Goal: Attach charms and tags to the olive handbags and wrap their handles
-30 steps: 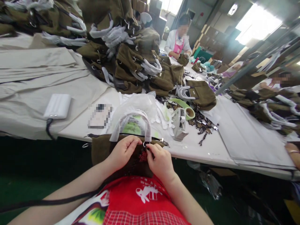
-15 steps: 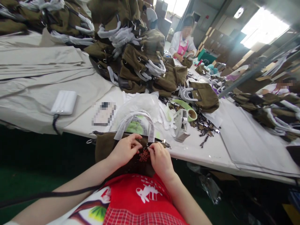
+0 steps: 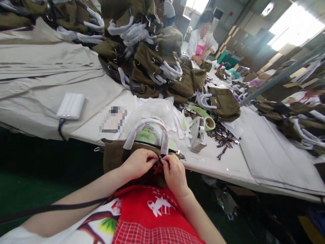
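An olive-brown handbag (image 3: 111, 157) leans at the table's front edge against my body, its zipper along the top. Its handles (image 3: 132, 135) stand up, wrapped in white film. A dark reddish openwork charm (image 3: 158, 168) hangs at the base of the right handle. My left hand (image 3: 141, 163) is closed, thumb and finger pinched at the charm's upper left. From the other side, my right hand (image 3: 176, 172) pinches the top of the charm beside a small metal ring. The fingertips partly hide the attachment.
A tape dispenser (image 3: 197, 135), a green tape roll (image 3: 209, 123) and a pile of dark charms (image 3: 223, 135) lie to the right. A phone (image 3: 113, 119) and white power bank (image 3: 71, 106) lie left. Many wrapped-handle bags (image 3: 152, 67) are heaped behind. A co-worker (image 3: 203, 40) stands farther back.
My left hand has moved slightly right and its fingers have closed in at the charm. My right hand keeps its pinch. The view has shifted a little.
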The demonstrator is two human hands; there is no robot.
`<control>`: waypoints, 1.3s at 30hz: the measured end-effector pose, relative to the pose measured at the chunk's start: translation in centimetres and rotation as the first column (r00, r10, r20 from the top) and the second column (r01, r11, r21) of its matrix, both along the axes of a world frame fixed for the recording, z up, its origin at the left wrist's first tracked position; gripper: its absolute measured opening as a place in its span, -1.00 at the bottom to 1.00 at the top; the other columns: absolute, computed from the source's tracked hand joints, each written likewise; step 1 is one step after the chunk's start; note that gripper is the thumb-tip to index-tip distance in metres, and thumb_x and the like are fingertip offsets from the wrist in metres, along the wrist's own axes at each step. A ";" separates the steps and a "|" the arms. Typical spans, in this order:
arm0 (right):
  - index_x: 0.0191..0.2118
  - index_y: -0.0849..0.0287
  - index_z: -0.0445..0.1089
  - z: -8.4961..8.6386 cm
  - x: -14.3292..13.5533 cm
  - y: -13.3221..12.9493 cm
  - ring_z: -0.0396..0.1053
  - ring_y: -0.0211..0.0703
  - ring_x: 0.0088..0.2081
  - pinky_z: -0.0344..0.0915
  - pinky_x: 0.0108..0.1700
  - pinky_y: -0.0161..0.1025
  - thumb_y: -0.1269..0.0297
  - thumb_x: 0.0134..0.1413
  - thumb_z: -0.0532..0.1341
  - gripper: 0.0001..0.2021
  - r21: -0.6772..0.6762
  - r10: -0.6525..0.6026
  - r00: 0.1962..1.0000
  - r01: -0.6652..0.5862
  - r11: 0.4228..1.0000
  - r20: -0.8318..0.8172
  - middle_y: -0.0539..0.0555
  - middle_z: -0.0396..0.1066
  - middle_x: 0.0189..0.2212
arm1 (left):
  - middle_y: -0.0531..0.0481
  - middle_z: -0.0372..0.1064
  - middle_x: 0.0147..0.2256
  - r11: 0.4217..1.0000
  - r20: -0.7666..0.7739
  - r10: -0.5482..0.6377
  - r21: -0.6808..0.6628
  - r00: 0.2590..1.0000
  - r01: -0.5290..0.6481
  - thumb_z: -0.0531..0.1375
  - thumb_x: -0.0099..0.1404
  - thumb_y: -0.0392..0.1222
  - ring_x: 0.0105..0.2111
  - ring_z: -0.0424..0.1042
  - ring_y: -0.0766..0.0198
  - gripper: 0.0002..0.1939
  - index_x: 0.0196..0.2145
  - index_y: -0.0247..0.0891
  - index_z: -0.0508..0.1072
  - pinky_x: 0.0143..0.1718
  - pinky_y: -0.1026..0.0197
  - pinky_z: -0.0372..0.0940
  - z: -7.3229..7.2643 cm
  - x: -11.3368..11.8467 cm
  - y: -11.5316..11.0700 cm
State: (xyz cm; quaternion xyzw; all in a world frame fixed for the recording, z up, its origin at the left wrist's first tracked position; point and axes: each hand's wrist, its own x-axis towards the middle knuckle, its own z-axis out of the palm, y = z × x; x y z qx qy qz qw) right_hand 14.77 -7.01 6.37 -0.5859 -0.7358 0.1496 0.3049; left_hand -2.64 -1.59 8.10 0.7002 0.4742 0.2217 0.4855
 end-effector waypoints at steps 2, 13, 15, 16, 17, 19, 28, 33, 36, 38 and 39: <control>-0.29 0.15 0.34 0.2 0.1 0.0 0.37 -0.14 -0.31 0.28 -0.23 -0.23 0.39 0.29 0.05 -0.85 -0.005 0.028 1.000 -0.028 1.000 -0.007 0.08 0.40 -0.37 | 0.00 0.49 -0.53 0.990 0.119 0.086 -0.126 0.989 -0.071 0.15 0.17 -0.09 -0.58 0.36 0.28 -0.75 -0.40 -0.25 0.58 -0.52 0.27 0.24 -0.6 0.5 -0.3; -0.45 0.14 0.33 0.6 -0.1 0.2 0.32 -0.18 -0.40 0.20 -0.33 -0.26 0.40 0.20 0.10 -0.80 -0.037 -0.019 0.996 0.015 0.999 -0.089 0.03 0.35 -0.50 | 0.02 0.43 -0.56 0.914 0.290 0.220 -0.394 0.931 -0.094 0.24 0.09 -0.07 -0.56 0.32 0.32 -0.76 -0.39 -0.30 0.58 -0.49 0.28 0.26 -2.1 0.5 -1.9; -0.45 0.14 0.33 0.7 -0.1 0.2 0.31 -0.19 -0.41 0.19 -0.33 -0.26 0.40 0.19 0.10 -0.81 -0.047 -0.021 0.996 0.017 0.999 -0.087 0.02 0.34 -0.50 | 0.00 0.45 -0.54 0.935 0.278 0.186 -0.346 0.943 -0.083 0.21 0.12 -0.10 -0.49 0.39 0.27 -0.77 -0.38 -0.30 0.58 -0.40 0.24 0.32 -2.2 0.4 -2.2; -0.46 0.14 0.33 0.8 -0.1 0.1 0.31 -0.19 -0.41 0.19 -0.33 -0.27 0.40 0.19 0.10 -0.81 -0.054 -0.024 0.996 0.019 0.998 -0.086 0.02 0.34 -0.50 | -0.01 0.46 -0.53 0.943 0.265 0.171 -0.324 0.949 -0.079 0.20 0.14 -0.11 -0.47 0.41 0.25 -0.77 -0.37 -0.29 0.58 -0.37 0.22 0.34 -2.2 0.3 -2.3; -0.46 0.14 0.33 0.8 0.0 0.1 0.31 -0.19 -0.41 0.19 -0.33 -0.27 0.40 0.18 0.11 -0.81 -0.061 -0.027 0.996 0.022 0.998 -0.086 0.02 0.34 -0.50 | -0.01 0.47 -0.52 0.950 0.251 0.159 -0.304 0.955 -0.079 0.19 0.16 -0.11 -0.47 0.42 0.25 -0.77 -0.36 -0.29 0.58 -0.35 0.22 0.35 -2.3 0.3 -2.4; -0.46 0.14 0.34 1.0 0.0 0.0 0.32 -0.19 -0.41 0.20 -0.33 -0.27 0.40 0.18 0.11 -0.81 -0.074 -0.032 0.996 0.025 0.997 -0.084 0.02 0.35 -0.50 | -0.01 0.48 -0.50 0.959 0.236 0.156 -0.271 0.959 -0.089 0.17 0.18 -0.12 -0.46 0.43 0.24 -0.77 -0.35 -0.29 0.58 -0.34 0.21 0.36 -2.3 0.4 -2.4; -0.42 0.15 0.50 0.6 -0.2 0.8 0.34 -0.22 -0.49 0.22 -0.41 -0.30 0.28 0.15 0.21 -0.83 -0.214 -0.200 0.960 0.157 0.964 -0.194 0.01 0.46 -0.52 | -0.06 0.59 -0.31 0.992 0.265 0.122 -0.069 0.956 -0.107 0.12 0.26 -0.20 -0.31 0.53 0.20 -0.77 -0.29 -0.27 0.58 -0.17 0.19 0.42 -3.2 1.3 -2.1; -0.41 0.19 0.48 1.1 -0.4 1.0 0.33 -0.25 -0.47 0.24 -0.38 -0.31 0.27 0.16 0.20 -0.82 -0.151 -0.177 0.905 0.126 0.980 -0.388 0.02 0.45 -0.51 | -0.09 0.51 -0.22 0.925 0.094 0.173 0.325 0.980 -0.195 0.19 0.28 -0.15 -0.32 0.48 0.24 -0.82 -0.23 -0.24 0.54 -0.23 0.20 0.40 -2.0 0.3 -1.7; -0.38 0.20 0.49 1.6 -0.5 0.8 0.36 -0.25 -0.43 0.27 -0.34 -0.32 0.24 0.18 0.21 -0.81 -0.189 -0.157 0.856 0.071 0.979 -0.493 0.03 0.46 -0.47 | -0.10 0.45 -0.16 0.902 0.104 0.065 0.420 0.992 -0.103 0.23 0.26 -0.15 -0.24 0.47 0.24 -0.85 -0.24 -0.21 0.56 -0.19 0.21 0.39 -1.1 0.0 -0.7; -0.35 0.19 0.49 1.7 -0.4 0.7 0.37 -0.27 -0.43 0.29 -0.34 -0.33 0.24 0.16 0.23 -0.84 -0.247 -0.170 0.798 0.027 0.969 -0.578 0.02 0.48 -0.45 | -0.07 0.46 -0.22 0.925 0.182 -0.071 0.381 0.981 -0.004 0.21 0.27 -0.20 -0.21 0.47 0.24 -0.88 -0.33 -0.20 0.57 -0.15 0.21 0.38 -0.8 0.0 0.1; -0.33 0.19 0.49 1.8 -0.2 0.6 0.35 -0.29 -0.47 0.28 -0.38 -0.35 0.23 0.14 0.25 -0.85 -0.289 -0.194 0.754 0.005 0.957 -0.628 0.00 0.47 -0.47 | -0.07 0.47 -0.24 0.946 0.232 -0.091 0.325 0.968 0.011 0.20 0.27 -0.20 -0.25 0.48 0.27 -0.86 -0.37 -0.22 0.56 -0.18 0.23 0.39 -0.6 -0.1 0.5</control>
